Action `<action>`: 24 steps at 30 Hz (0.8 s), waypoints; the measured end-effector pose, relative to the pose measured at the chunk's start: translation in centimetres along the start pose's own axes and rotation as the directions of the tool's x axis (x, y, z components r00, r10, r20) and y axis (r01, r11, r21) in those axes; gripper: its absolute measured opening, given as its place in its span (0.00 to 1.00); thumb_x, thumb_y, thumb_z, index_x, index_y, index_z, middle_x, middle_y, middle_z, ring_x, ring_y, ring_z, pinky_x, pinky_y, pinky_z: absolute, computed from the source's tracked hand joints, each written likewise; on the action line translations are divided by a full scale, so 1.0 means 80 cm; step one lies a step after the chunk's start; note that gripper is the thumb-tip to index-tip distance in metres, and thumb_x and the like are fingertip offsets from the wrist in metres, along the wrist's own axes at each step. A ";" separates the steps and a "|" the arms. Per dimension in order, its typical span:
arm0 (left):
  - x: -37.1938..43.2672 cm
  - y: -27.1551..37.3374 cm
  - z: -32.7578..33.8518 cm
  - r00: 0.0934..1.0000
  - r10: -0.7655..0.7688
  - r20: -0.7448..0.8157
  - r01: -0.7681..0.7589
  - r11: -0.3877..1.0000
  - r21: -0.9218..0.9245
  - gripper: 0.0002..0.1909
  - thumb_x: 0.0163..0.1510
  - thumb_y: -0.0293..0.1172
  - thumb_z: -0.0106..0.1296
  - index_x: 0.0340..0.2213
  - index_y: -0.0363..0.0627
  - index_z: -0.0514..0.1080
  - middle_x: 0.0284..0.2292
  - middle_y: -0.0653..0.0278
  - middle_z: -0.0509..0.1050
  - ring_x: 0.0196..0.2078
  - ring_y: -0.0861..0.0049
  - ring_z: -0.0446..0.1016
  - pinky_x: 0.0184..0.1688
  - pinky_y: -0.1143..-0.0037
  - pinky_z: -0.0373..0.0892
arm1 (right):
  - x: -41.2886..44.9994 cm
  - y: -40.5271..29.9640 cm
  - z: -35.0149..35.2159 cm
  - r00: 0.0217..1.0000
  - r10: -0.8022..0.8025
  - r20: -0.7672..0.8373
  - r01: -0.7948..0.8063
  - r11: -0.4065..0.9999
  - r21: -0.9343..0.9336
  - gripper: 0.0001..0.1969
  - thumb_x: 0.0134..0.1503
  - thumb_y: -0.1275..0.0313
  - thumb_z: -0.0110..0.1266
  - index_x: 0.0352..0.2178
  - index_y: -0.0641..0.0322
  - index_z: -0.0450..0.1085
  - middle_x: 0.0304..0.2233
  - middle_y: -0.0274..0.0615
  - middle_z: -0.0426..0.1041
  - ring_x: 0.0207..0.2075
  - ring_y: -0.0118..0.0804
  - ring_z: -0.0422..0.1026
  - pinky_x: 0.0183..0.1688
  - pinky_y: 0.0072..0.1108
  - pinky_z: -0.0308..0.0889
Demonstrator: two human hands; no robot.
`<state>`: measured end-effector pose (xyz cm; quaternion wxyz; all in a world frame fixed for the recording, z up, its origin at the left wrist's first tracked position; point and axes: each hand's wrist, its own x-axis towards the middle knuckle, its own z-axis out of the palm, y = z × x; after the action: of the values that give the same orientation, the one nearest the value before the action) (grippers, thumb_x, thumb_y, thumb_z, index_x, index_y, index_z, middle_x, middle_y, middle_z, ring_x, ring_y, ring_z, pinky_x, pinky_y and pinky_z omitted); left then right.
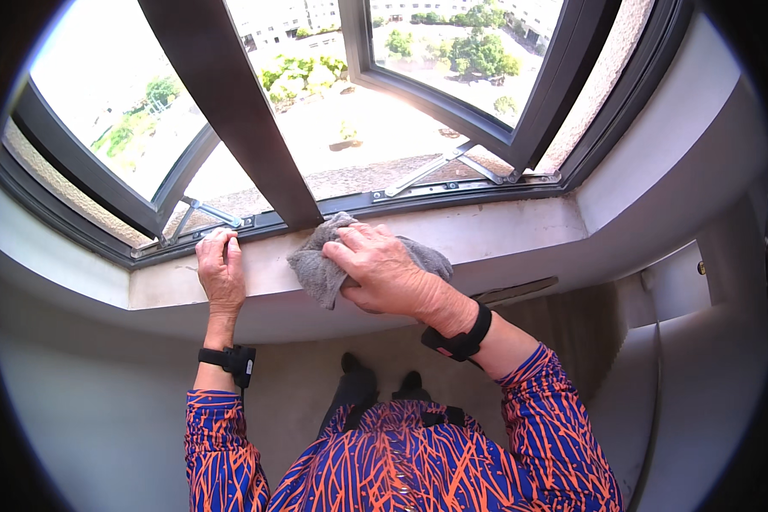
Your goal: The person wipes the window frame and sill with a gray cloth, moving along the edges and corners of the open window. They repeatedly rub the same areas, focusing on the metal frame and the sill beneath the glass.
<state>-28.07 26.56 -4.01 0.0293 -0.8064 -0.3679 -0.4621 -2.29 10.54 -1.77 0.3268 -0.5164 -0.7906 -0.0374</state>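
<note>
A grey terry cloth (320,269) lies bunched on the white window sill (512,227), partly hanging over its front edge. My right hand (377,262) grips it from above, near the foot of the dark mullion (230,96). To the left, my left hand (221,265) rests on the sill against the lower rail of the dark metal window frame (345,203). Its fingers are curled together, with no object visible in them; the fingertips are partly hidden.
Two window sashes, left (112,166) and right (448,109), are swung outward. Metal friction stays, left (208,211) and right (435,169), join them to the frame. Trees stand far below outside. Under the sill, a dark slot (518,290) marks the wall.
</note>
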 end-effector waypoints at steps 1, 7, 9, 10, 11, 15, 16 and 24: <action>-0.002 -0.002 -0.001 1.000 -0.002 0.005 0.002 1.000 -0.004 0.05 0.56 0.25 0.51 0.34 0.39 0.74 0.37 0.57 0.75 0.44 0.62 0.71 0.51 0.69 0.66 | -0.006 0.005 -0.010 0.999 0.043 0.004 -0.043 0.999 -0.034 0.23 0.41 0.68 0.60 0.42 0.60 0.68 0.41 0.48 0.70 0.47 0.50 0.69 0.47 0.36 0.64; -0.005 0.001 -0.004 1.000 -0.010 -0.015 0.010 0.999 -0.032 0.05 0.55 0.24 0.51 0.34 0.39 0.74 0.37 0.56 0.75 0.44 0.62 0.71 0.51 0.68 0.66 | -0.090 0.083 -0.116 0.953 0.302 -0.037 -0.299 0.909 -0.291 0.19 0.44 0.72 0.57 0.41 0.63 0.70 0.39 0.50 0.74 0.44 0.53 0.72 0.46 0.36 0.67; -0.006 0.000 -0.007 1.000 -0.003 -0.025 0.002 0.999 -0.035 0.05 0.55 0.23 0.51 0.34 0.39 0.74 0.37 0.56 0.74 0.44 0.62 0.70 0.51 0.68 0.66 | -0.119 0.105 -0.145 0.919 0.391 -0.051 -0.383 0.855 -0.351 0.17 0.45 0.73 0.55 0.40 0.61 0.71 0.41 0.47 0.74 0.48 0.48 0.70 0.46 0.35 0.66; -0.004 0.006 -0.002 1.000 -0.006 -0.031 0.005 0.999 -0.042 0.05 0.54 0.23 0.51 0.34 0.39 0.74 0.37 0.57 0.74 0.44 0.61 0.70 0.50 0.68 0.66 | -0.132 0.117 -0.160 0.903 0.429 -0.025 -0.422 0.874 -0.240 0.16 0.45 0.74 0.55 0.39 0.60 0.71 0.41 0.47 0.74 0.49 0.48 0.70 0.47 0.34 0.65; -0.005 0.009 0.002 1.000 -0.012 -0.026 0.011 0.999 -0.041 0.05 0.54 0.23 0.52 0.34 0.39 0.74 0.37 0.57 0.74 0.44 0.61 0.70 0.50 0.68 0.66 | -0.138 0.125 -0.164 0.885 0.466 0.011 -0.462 0.879 -0.116 0.16 0.45 0.75 0.56 0.38 0.59 0.71 0.42 0.47 0.74 0.49 0.47 0.70 0.48 0.33 0.64; -0.002 0.018 -0.009 0.999 -0.049 -0.020 0.049 0.999 -0.023 0.05 0.53 0.22 0.52 0.33 0.38 0.74 0.36 0.57 0.74 0.43 0.61 0.70 0.50 0.67 0.66 | -0.076 0.070 -0.128 0.949 0.303 0.085 -0.298 0.952 -0.072 0.15 0.44 0.77 0.58 0.37 0.58 0.71 0.40 0.45 0.74 0.49 0.47 0.70 0.52 0.31 0.59; -0.004 0.015 -0.007 0.999 -0.044 -0.016 0.043 0.998 -0.035 0.05 0.53 0.23 0.53 0.33 0.38 0.74 0.37 0.57 0.74 0.44 0.61 0.70 0.50 0.67 0.66 | -0.060 0.060 -0.117 0.946 0.300 0.122 -0.293 0.953 -0.074 0.15 0.43 0.77 0.58 0.37 0.58 0.71 0.40 0.45 0.74 0.50 0.48 0.69 0.52 0.31 0.59; -0.003 0.015 -0.006 0.999 -0.045 -0.026 0.043 0.994 -0.103 0.06 0.53 0.24 0.53 0.34 0.40 0.74 0.38 0.57 0.75 0.44 0.61 0.70 0.50 0.66 0.67 | 0.038 -0.016 -0.008 0.962 0.117 0.246 -0.118 0.993 -0.010 0.24 0.39 0.75 0.56 0.42 0.60 0.67 0.47 0.50 0.68 0.57 0.54 0.62 0.59 0.38 0.55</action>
<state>-27.78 25.35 -3.60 -0.0172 -0.7920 -0.3609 -0.4921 -3.86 12.09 0.79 0.2292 -0.5623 -0.7931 0.0480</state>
